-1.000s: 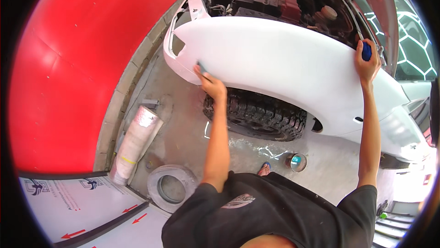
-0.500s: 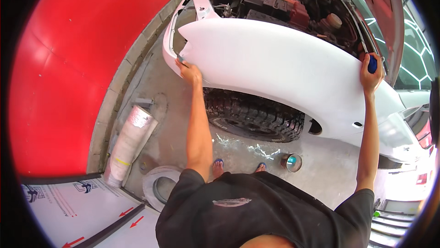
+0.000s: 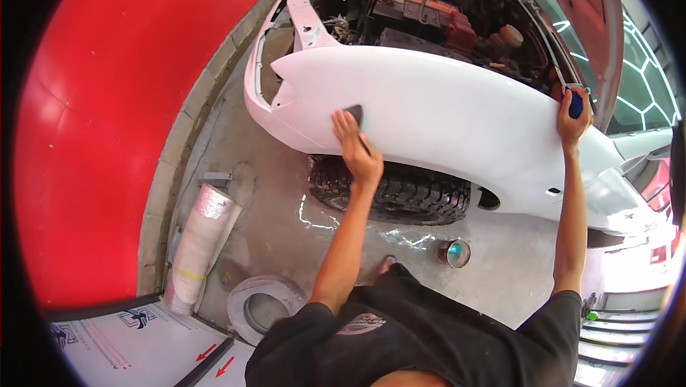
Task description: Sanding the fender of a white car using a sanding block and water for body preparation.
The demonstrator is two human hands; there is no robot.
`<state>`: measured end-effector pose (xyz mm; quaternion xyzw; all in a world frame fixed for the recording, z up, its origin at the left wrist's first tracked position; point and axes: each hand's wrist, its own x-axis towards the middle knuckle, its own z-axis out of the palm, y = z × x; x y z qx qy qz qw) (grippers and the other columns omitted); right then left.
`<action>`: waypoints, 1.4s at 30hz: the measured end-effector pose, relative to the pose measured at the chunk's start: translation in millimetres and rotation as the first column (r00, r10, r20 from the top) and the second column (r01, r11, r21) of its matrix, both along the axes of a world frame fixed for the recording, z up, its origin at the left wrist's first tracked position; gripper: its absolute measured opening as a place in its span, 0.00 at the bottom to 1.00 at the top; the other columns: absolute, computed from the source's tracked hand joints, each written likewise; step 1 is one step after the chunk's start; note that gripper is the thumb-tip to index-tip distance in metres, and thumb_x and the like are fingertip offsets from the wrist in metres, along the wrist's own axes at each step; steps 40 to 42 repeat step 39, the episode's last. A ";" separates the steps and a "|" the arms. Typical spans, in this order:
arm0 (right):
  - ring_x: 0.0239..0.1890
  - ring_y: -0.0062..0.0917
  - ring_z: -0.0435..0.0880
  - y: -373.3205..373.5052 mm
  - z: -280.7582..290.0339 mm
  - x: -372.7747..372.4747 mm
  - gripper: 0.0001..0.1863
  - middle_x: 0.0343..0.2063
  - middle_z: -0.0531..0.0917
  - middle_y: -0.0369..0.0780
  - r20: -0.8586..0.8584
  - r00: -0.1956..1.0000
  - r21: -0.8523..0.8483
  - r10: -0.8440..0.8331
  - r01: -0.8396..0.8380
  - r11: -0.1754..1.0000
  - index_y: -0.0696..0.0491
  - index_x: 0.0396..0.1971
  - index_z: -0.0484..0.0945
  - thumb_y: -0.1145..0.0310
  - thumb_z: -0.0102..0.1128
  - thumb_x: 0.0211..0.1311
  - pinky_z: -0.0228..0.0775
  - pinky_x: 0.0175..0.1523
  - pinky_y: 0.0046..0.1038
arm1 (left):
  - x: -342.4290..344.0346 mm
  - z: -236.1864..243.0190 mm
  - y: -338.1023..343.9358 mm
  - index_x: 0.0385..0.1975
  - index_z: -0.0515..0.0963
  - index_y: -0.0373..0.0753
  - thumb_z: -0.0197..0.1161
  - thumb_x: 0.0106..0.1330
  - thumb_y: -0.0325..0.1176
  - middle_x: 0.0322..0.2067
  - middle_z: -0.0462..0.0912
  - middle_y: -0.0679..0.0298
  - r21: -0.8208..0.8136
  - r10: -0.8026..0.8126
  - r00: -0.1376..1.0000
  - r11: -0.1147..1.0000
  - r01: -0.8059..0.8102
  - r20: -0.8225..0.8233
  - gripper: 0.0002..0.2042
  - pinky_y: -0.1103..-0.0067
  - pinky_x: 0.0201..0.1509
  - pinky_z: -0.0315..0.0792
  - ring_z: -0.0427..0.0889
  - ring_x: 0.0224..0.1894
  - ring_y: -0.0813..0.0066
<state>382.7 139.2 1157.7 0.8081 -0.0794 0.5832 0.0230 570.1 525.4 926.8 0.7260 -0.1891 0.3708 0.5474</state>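
The white front fender [image 3: 443, 101] of a car stretches across the view in front of me. My left hand [image 3: 359, 152] lies on its front part, fingers extended over a dark grey sheet [image 3: 356, 112] that looks like sandpaper. The sheet's edges show past the fingers and beside the palm. At the fender's rear upper corner, near the hood hinge, my right hand [image 3: 574, 126] grips a small blue sponge-like block [image 3: 575, 105]. The right fingertips are partly hidden behind it.
The engine bay [image 3: 421, 12] lies uncovered under the raised hood [image 3: 589, 22]. Below the fender sits a knobbly tyre [image 3: 400, 194]. A metal can [image 3: 454, 252], a foil-wrapped roll [image 3: 202, 244] and a pale ring [image 3: 250, 301] rest on the floor. A red wall [image 3: 93, 115] stands at left.
My left hand has moved right from the fender's front tip onto its face, with the dark sheet. My right hand stays at the rear corner with the blue block. The view has shifted slightly.
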 end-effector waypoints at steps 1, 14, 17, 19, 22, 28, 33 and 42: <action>0.38 0.36 0.87 0.1 -0.4 0.4 0.07 0.33 0.87 0.43 0.005 1.000 -0.012 -0.012 0.012 1.000 0.54 0.39 0.82 0.69 0.66 0.63 0.76 0.46 0.31 | 8.8 3.5 3.5 0.70 0.59 0.28 0.43 0.76 0.31 0.71 0.57 0.38 0.015 -0.004 0.999 1.000 0.003 0.038 0.24 0.54 0.77 0.43 0.51 0.75 0.41; 0.35 0.33 0.87 -2.5 -1.5 -1.5 0.09 0.32 0.86 0.42 0.033 0.998 0.030 -0.045 0.044 0.999 0.51 0.39 0.83 0.63 0.68 0.63 0.76 0.42 0.30 | 39.6 37.1 3.3 0.69 0.60 0.29 0.42 0.77 0.30 0.71 0.60 0.42 -0.097 0.103 0.993 0.989 -0.109 -0.063 0.23 0.63 0.78 0.49 0.55 0.75 0.48; 0.35 0.32 0.87 -5.9 -2.8 -1.8 0.09 0.32 0.86 0.41 0.052 0.998 0.065 -0.040 0.037 0.997 0.51 0.39 0.83 0.63 0.68 0.63 0.76 0.43 0.30 | 41.3 45.9 -1.9 0.68 0.61 0.25 0.45 0.76 0.30 0.70 0.58 0.41 -0.289 0.033 0.981 0.953 -0.088 -0.190 0.23 0.61 0.79 0.45 0.52 0.76 0.47; 0.34 0.31 0.87 -9.5 -3.5 -2.2 0.10 0.32 0.87 0.41 0.041 0.997 0.073 -0.059 0.056 0.996 0.51 0.39 0.83 0.63 0.69 0.62 0.76 0.43 0.30 | 15.8 35.0 -17.2 0.67 0.63 0.27 0.44 0.75 0.27 0.70 0.59 0.42 -0.033 -0.036 0.994 0.999 0.040 0.106 0.22 0.59 0.79 0.44 0.51 0.76 0.48; 0.34 0.27 0.86 -14.2 -2.3 -1.0 0.10 0.31 0.86 0.40 0.093 0.996 0.094 -0.001 -0.007 0.996 0.52 0.39 0.83 0.63 0.70 0.62 0.76 0.44 0.28 | 24.2 38.8 -2.7 0.68 0.64 0.30 0.43 0.74 0.25 0.70 0.62 0.46 0.151 -0.024 0.995 0.988 0.010 0.093 0.22 0.58 0.78 0.46 0.55 0.75 0.50; 0.33 0.18 0.80 50.2 -7.6 13.1 0.06 0.30 0.83 0.35 0.517 0.855 0.178 0.032 -0.144 0.974 0.56 0.36 0.81 0.70 0.66 0.66 0.73 0.41 0.21 | 133.9 64.8 109.9 0.45 0.78 0.21 0.44 0.78 0.39 0.41 0.85 0.42 -0.176 0.101 0.862 0.961 -0.214 -0.498 0.23 0.63 0.51 0.75 0.84 0.44 0.47; 0.28 0.16 0.77 260.4 -89.8 45.3 0.03 0.29 0.80 0.36 0.322 0.801 0.544 0.504 -0.593 0.594 0.57 0.35 0.77 0.74 0.60 0.68 0.72 0.32 0.19 | 77.4 19.1 171.3 0.61 0.65 0.21 0.44 0.79 0.45 0.56 0.76 0.37 -0.772 -0.640 0.587 0.634 0.037 -0.497 0.28 0.61 0.63 0.76 0.81 0.56 0.50; 0.37 0.36 0.85 470.2 -184.5 96.7 0.10 0.31 0.84 0.40 0.023 0.795 0.560 0.607 -0.513 0.651 0.48 0.34 0.84 0.63 0.72 0.54 0.78 0.49 0.34 | 14.1 -68.1 204.5 0.68 0.64 0.44 0.52 0.74 0.52 0.69 0.66 0.60 -0.975 -0.952 -0.222 0.193 0.106 -0.212 0.28 0.52 0.71 0.63 0.63 0.71 0.48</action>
